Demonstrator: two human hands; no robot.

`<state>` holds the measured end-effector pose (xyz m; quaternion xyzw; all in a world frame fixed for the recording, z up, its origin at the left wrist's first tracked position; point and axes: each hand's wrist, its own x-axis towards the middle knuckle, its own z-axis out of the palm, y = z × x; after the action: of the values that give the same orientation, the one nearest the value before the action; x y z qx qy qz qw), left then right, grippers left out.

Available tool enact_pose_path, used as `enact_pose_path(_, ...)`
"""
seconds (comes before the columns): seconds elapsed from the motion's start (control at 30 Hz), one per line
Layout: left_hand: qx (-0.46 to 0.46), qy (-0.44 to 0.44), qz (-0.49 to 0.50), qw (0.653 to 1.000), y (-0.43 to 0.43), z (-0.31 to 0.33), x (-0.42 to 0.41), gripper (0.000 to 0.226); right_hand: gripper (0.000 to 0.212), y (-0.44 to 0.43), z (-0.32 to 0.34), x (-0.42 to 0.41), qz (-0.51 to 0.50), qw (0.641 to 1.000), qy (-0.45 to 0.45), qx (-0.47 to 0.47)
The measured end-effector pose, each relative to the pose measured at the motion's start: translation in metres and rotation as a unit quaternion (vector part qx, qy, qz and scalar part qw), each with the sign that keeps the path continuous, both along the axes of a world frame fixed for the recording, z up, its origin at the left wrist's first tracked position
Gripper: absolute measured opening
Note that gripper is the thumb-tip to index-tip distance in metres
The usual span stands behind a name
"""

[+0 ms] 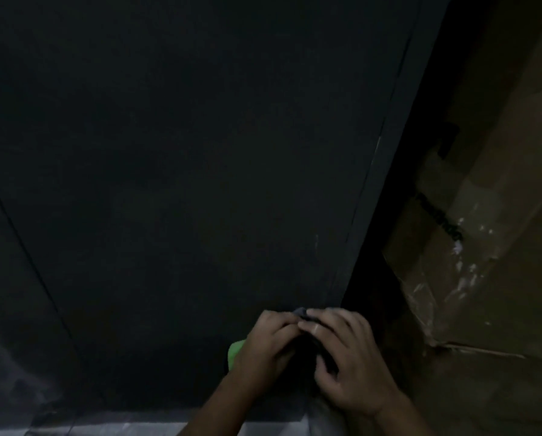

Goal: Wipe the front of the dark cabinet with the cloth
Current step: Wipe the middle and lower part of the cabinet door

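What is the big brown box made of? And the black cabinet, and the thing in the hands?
The brown box looks like cardboard: dull tan, creased, with shiny tape. The cabinet front seems painted or laminated board, matte black with thin seams; maybe metal. The cloth, pinched between left hand and right hand, looks like soft dark fabric: it bunches.

Cabinet front (184, 152) is flat charcoal-black, no pattern, just a couple of thin darker seam lines. The cloth (301, 312) poking out between the left hand (269, 341) and right hand (348, 357) looks dark grey. There's a bright green patch (236, 354) just left of the left hand. The cardboard box (483, 247) off to the right is brown with black print and whitish shiny streaks. The floor (137, 426) below is pale grey.
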<state>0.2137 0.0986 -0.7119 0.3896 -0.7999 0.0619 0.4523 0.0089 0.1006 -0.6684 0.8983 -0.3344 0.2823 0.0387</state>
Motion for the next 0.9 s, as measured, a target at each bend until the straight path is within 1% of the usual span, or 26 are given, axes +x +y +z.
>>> enact_pose_path(0.1, 0.048, 0.113, 0.008, 0.992, 0.001, 0.015, -0.006, 0.021, 0.098, 0.012, -0.019, 0.007, -0.015, 0.995, -0.008, 0.103)
enact_pose_path(0.13, 0.063, 0.164, 0.013, 0.984, 0.004, 0.021, -0.009, 0.019, 0.104, 0.015, -0.026, 0.012, -0.019, 0.989, -0.016, 0.146)
enact_pose_path(0.17, 0.081, 0.220, 0.015, 0.972, 0.007, 0.029, -0.014, 0.021, 0.109, 0.018, -0.031, 0.019, -0.027, 0.985, -0.032, 0.166)
enact_pose_path(0.2, 0.104, 0.276, 0.012, 0.956, 0.010, 0.039, -0.019, 0.026, 0.111, 0.019, -0.033, 0.025, -0.039, 0.987, -0.064, 0.139)
enact_pose_path(0.27, 0.151, 0.361, -0.013, 0.920, 0.018, 0.064, -0.030, 0.037, 0.116, 0.016, -0.034, 0.035, -0.069, 0.986, -0.148, 0.024)
enact_pose_path(0.3, 0.172, 0.382, -0.033, 0.907, 0.021, 0.077, -0.033, 0.039, 0.118, 0.010, -0.032, 0.038, -0.083, 0.976, -0.200, -0.015)
enact_pose_path(0.33, 0.192, 0.390, -0.060, 0.898, 0.024, 0.090, -0.035, 0.034, 0.113, 0.004, -0.026, 0.041, -0.080, 0.964, -0.251, -0.034)
enact_pose_path(0.37, 0.209, 0.385, -0.093, 0.894, 0.027, 0.103, -0.034, 0.027, 0.099, -0.003, -0.017, 0.043, -0.068, 0.952, -0.295, -0.054)
enact_pose_path(0.4, 0.219, 0.362, -0.120, 0.898, 0.030, 0.116, -0.030, 0.019, 0.082, -0.010, -0.007, 0.042, -0.053, 0.940, -0.325, -0.088)
enact_pose_path(0.43, 0.208, 0.321, -0.131, 0.915, 0.033, 0.129, -0.024, 0.017, 0.065, -0.017, 0.005, 0.040, -0.042, 0.933, -0.337, -0.122)
enact_pose_path(0.47, 0.174, 0.268, -0.124, 0.939, 0.036, 0.141, -0.016, 0.018, 0.054, -0.023, 0.020, 0.038, -0.035, 0.928, -0.338, -0.152)
enact_pose_path(0.5, 0.120, 0.212, -0.107, 0.964, 0.037, 0.151, -0.007, 0.021, 0.050, -0.029, 0.036, 0.037, -0.032, 0.925, -0.333, -0.180)
enact_pose_path(0.53, 0.059, 0.157, -0.077, 0.983, 0.037, 0.161, 0.004, 0.024, 0.049, -0.034, 0.051, 0.038, -0.038, 0.921, -0.330, -0.202)
enact_pose_path(0.57, -0.002, 0.109, -0.039, 0.993, 0.034, 0.170, 0.016, 0.025, 0.050, -0.038, 0.066, 0.042, -0.049, 0.918, -0.329, -0.218)
enact_pose_path(0.63, -0.095, 0.045, 0.030, 0.994, 0.023, 0.182, 0.036, 0.024, 0.050, -0.045, 0.087, 0.051, -0.068, 0.916, -0.314, -0.241)
enact_pose_path(0.7, -0.147, 0.002, 0.060, 0.987, 0.011, 0.191, 0.051, 0.023, 0.043, -0.049, 0.086, 0.060, -0.060, 0.925, -0.251, -0.278)
enact_pose_path(0.8, -0.211, -0.070, 0.076, 0.972, -0.002, 0.194, 0.062, 0.020, 0.027, -0.048, 0.052, 0.058, 0.009, 0.940, -0.101, -0.325)
enact_pose_path(0.87, -0.232, -0.103, 0.081, 0.964, -0.010, 0.192, 0.068, 0.018, 0.020, -0.047, 0.027, 0.047, 0.042, 0.945, -0.018, -0.323)
enact_pose_path(0.9, -0.235, -0.116, 0.081, 0.962, -0.013, 0.189, 0.071, 0.018, 0.019, -0.046, 0.018, 0.041, 0.054, 0.950, 0.005, -0.309)
